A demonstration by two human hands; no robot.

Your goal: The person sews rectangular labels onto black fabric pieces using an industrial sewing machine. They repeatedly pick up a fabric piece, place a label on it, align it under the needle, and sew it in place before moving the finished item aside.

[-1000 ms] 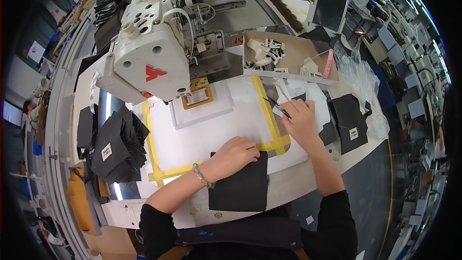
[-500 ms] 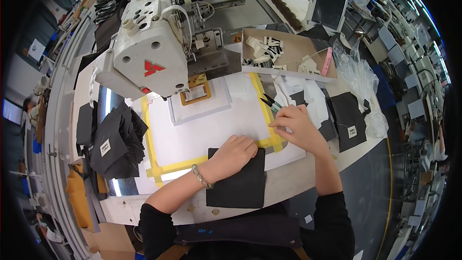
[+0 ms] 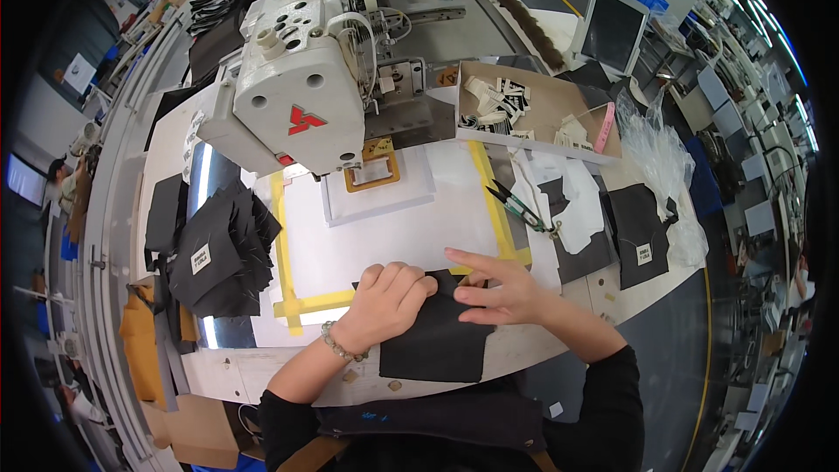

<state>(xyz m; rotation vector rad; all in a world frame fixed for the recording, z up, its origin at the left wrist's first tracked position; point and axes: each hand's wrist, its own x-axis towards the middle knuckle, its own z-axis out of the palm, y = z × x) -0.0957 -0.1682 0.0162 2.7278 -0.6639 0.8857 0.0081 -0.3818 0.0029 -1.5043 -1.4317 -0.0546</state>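
A black fabric piece [image 3: 434, 345] lies at the table's front edge before me. My left hand [image 3: 384, 304] is closed over its upper edge, with the fingers curled and part of the cloth hidden beneath them. At the upper right part of the cloth is my right hand [image 3: 502, 293], its index finger stretched out and its fingers apart; nothing shows in its grip. Beyond it, a pair of thread snips [image 3: 522, 208] with dark blades lies at the right of the yellow-taped white sheet [image 3: 376, 245]. A yellow frame [image 3: 371, 173] sits under the sewing machine head [image 3: 306, 105].
Left stands a stack of black fabric pieces [image 3: 223, 253], the top one with a white label. A shallow cardboard box [image 3: 577, 105] holds several labels. Right lie another labelled black piece [image 3: 636, 232] and a clear plastic bag [image 3: 664, 144]; a screen [image 3: 612, 26] stands behind.
My right hand has moved from beside the snips down to the black cloth, and its fingers have spread. My left hand has shifted slightly left and bunched the cloth's upper edge.
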